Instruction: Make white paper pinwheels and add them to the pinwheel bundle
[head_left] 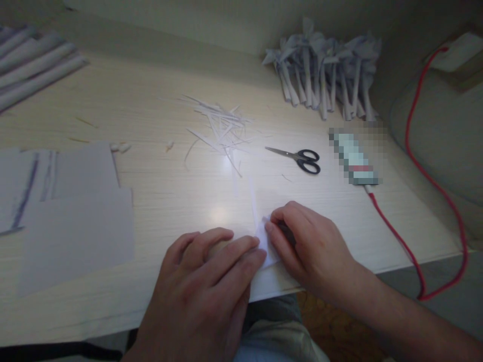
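Note:
A small white piece of paper (267, 240) lies near the front edge of the pale wooden table (158, 181). My left hand (206, 291) lies flat, its fingertips pressing on the paper's left side. My right hand (305, 246) pinches the paper's right part between thumb and fingers. Most of the paper is hidden under the two hands. A narrow white strip (252, 198) runs up from the paper toward the table's middle.
Black-handled scissors (300, 158) lie right of centre, beside a heap of thin paper trimmings (222, 128). Several finished folded paper pieces (326, 70) are piled at the back right. Paper sheets (75, 216) cover the left. A red cable (411, 251) runs off the right edge from a blurred object (354, 158).

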Action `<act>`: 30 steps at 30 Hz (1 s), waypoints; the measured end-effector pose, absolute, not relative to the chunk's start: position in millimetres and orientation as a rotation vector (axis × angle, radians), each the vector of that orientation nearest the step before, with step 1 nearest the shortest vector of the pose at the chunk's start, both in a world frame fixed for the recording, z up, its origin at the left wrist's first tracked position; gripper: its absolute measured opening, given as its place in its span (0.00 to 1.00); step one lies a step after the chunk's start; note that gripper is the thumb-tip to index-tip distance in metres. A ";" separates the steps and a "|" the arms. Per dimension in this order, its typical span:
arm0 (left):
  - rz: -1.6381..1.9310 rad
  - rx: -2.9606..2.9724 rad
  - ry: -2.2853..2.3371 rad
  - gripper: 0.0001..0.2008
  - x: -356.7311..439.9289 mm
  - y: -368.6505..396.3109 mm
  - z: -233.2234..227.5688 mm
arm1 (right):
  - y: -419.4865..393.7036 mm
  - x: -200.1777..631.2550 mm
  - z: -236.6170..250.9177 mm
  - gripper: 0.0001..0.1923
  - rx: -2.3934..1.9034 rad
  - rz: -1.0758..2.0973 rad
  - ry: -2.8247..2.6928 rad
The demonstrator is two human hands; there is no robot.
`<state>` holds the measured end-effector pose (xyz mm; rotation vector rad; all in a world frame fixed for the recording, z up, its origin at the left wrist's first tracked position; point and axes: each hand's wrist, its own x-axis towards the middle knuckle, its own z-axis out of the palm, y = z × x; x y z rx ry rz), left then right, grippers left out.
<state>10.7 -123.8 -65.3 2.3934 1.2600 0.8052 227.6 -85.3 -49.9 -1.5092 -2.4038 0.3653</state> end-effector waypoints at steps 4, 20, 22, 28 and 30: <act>0.741 2.407 1.262 0.20 10.2 -124.8 -65.4 | -85.7 227.5 -50.5 0.06 -1.529 0.376 -2.382; 0.728 2.348 1.287 0.16 12.1 -124.1 -61.3 | -89.0 226.6 -49.1 0.07 -1.522 0.253 -2.310; 0.730 2.336 1.309 0.15 13.9 -124.7 -60.2 | -105.0 226.5 -44.7 0.08 -1.461 0.142 -2.216; 0.734 2.351 1.331 0.15 16.3 -125.4 -59.1 | -172.3 227.1 -54.9 0.41 -1.302 0.120 -2.543; 0.727 2.377 1.328 0.15 15.6 -125.4 -59.5 | -181.9 232.5 -63.6 0.48 -1.340 0.065 -2.643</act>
